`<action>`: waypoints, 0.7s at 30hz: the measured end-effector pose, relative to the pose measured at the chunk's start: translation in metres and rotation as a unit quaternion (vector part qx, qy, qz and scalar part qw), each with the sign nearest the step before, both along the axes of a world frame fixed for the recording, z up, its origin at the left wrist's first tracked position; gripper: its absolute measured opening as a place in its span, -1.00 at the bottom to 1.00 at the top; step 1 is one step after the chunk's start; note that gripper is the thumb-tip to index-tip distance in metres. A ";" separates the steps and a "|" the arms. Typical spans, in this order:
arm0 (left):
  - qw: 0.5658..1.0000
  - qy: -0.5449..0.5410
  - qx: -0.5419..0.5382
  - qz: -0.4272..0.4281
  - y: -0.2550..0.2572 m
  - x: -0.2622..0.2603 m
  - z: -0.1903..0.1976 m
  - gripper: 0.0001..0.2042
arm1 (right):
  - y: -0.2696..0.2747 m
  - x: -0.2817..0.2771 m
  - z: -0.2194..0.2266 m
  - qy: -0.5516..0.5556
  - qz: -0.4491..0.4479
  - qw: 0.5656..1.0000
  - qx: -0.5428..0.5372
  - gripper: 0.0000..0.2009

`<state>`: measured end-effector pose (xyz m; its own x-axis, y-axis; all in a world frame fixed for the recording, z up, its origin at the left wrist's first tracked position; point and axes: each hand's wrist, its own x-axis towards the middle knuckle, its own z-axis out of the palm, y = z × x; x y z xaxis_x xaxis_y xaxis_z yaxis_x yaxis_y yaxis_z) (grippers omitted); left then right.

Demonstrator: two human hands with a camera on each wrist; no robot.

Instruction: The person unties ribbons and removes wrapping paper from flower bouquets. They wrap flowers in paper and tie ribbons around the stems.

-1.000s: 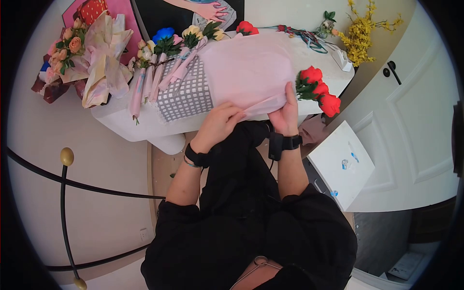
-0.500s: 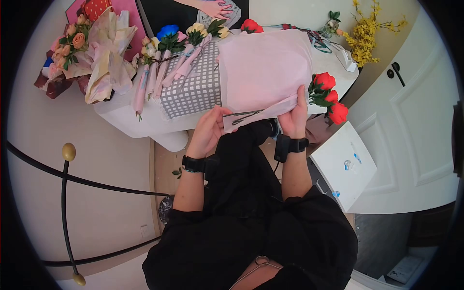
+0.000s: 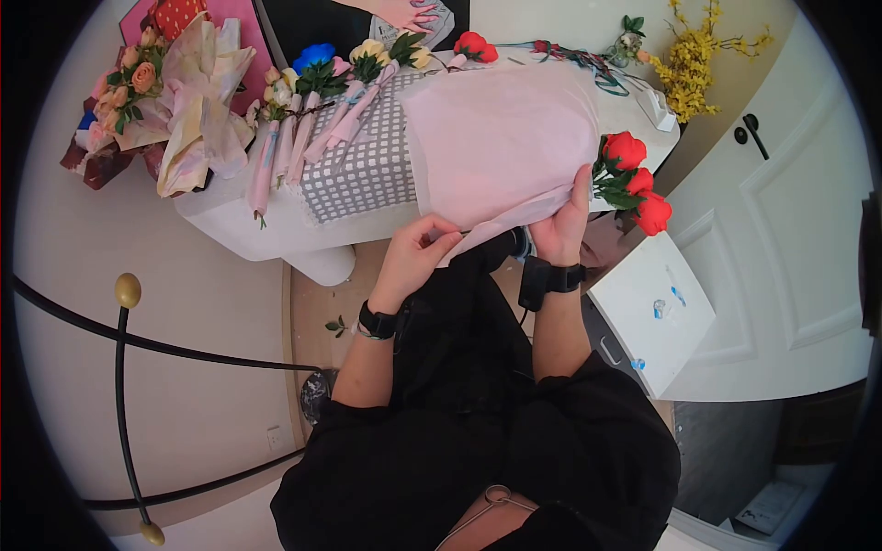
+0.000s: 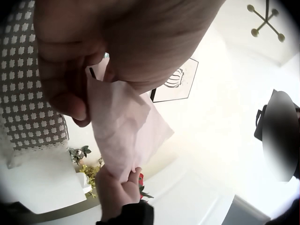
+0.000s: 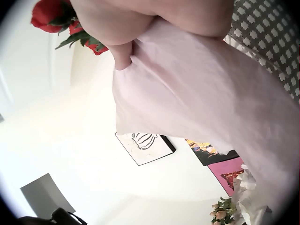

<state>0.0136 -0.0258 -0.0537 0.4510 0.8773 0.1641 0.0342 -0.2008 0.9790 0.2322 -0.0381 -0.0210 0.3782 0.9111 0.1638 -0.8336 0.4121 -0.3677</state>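
Note:
A sheet of pale pink wrapping paper spreads between both hands over the table's front edge, its near edge folded over. Red artificial roses with green leaves stick out of its right end. My right hand grips the folded paper close below the blooms, thumb on top and fingers beneath. At the lower left end of the fold, my left hand pinches the paper between thumb and fingers. In the left wrist view a dark stem end shows by the fingers; the paper hides most of the stems.
Several paper-wrapped single flowers lie on a grey patterned cloth on the white table. A large bouquet stands at the left. Yellow blossoms and a white door are at the right, above a small white cabinet.
Half a second ago my left fingers were spread by the fold's end with dark stems showing; now they pinch the paper there and the stems are mostly covered. The right hand keeps its grip.

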 end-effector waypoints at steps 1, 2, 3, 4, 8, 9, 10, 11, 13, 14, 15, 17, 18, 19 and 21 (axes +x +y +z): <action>0.999 0.013 0.047 0.012 -0.001 0.001 -0.003 -0.89 | 0.001 0.001 0.000 0.002 -0.004 1.000 0.009 -0.53; 0.999 0.013 0.048 0.010 -0.004 0.000 0.000 -0.89 | 0.001 0.002 0.000 0.003 -0.008 1.000 0.018 -0.55; 0.994 0.037 0.106 -0.009 -0.007 -0.002 0.006 -0.89 | 0.002 0.004 -0.003 0.003 -0.011 1.000 0.018 -0.55; 0.984 0.060 0.164 -0.028 -0.008 -0.004 0.009 -0.88 | 0.003 0.007 -0.008 -0.007 -0.012 1.000 0.021 -0.57; 0.992 0.049 0.067 -0.098 -0.007 -0.014 0.007 -0.80 | 0.004 0.012 -0.018 -0.009 0.001 0.999 0.041 -0.64; 0.993 -0.031 0.019 -0.109 -0.012 -0.013 0.009 -0.80 | 0.005 0.013 -0.018 -0.008 0.002 0.999 0.041 -0.64; 0.986 -0.110 -0.030 -0.120 -0.015 -0.012 0.010 -0.80 | 0.006 0.014 -0.018 0.002 -0.009 0.999 0.034 -0.62; 0.987 -0.109 -0.029 -0.118 -0.018 -0.009 0.009 -0.80 | 0.006 0.012 -0.014 0.011 -0.020 0.999 0.027 -0.59; 0.990 -0.120 -0.017 -0.065 -0.022 -0.005 0.007 -0.79 | 0.004 0.007 -0.007 0.014 -0.024 1.000 0.011 -0.56; 0.991 -0.120 -0.017 -0.062 -0.020 -0.006 0.001 -0.79 | 0.001 0.003 -0.004 0.017 -0.030 0.999 -0.007 -0.52; 0.994 -0.110 -0.021 -0.020 -0.014 -0.005 -0.009 -0.79 | 0.000 -0.001 -0.003 0.017 -0.027 0.999 -0.007 -0.52; 0.995 -0.099 -0.024 0.024 -0.011 -0.004 -0.014 -0.79 | 0.000 -0.007 -0.001 0.009 -0.025 0.999 -0.028 -0.45; 0.986 -0.152 -0.058 0.048 -0.012 0.001 -0.012 -0.79 | 0.001 -0.008 -0.002 0.009 -0.022 0.999 -0.027 -0.45; 0.972 -0.205 -0.091 0.071 -0.013 0.003 -0.009 -0.79 | 0.001 -0.009 -0.004 0.000 -0.024 1.000 -0.018 -0.44; 0.959 -0.245 -0.121 0.078 -0.012 0.002 -0.006 -0.78 | 0.003 -0.010 -0.006 -0.008 -0.026 1.000 -0.009 -0.44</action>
